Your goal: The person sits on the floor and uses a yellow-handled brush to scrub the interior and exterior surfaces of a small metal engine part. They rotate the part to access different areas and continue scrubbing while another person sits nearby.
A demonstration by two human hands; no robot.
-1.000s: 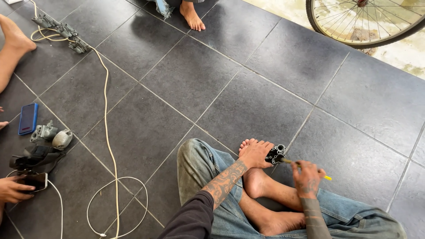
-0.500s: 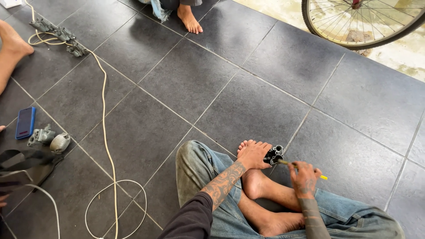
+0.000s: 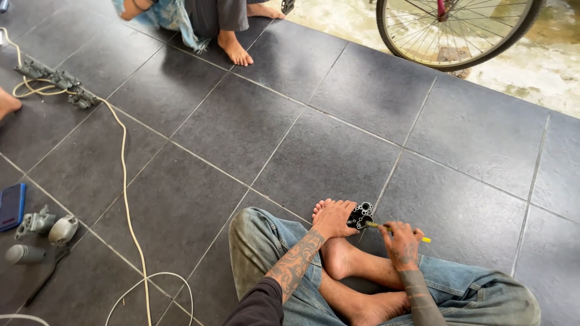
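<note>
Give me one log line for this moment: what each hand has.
left hand: holds small black metal part with round holes | right hand: grips yellow-handled screwdriver, tip at part | seated cross-legged on dark tiled floor

A bicycle wheel (image 3: pixel 459 30), a pale cable (image 3: pixel 124 181) and a blue phone (image 3: pixel 12 206) occupy the floor.

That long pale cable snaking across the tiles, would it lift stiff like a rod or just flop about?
Probably floppy: the pale cable lies in loose curves and ends in a loop, which a stiff one would not. Lifted at one spot, it would likely sag and drag. It seems to run to the power strip, so a pull might tug that too.
</note>
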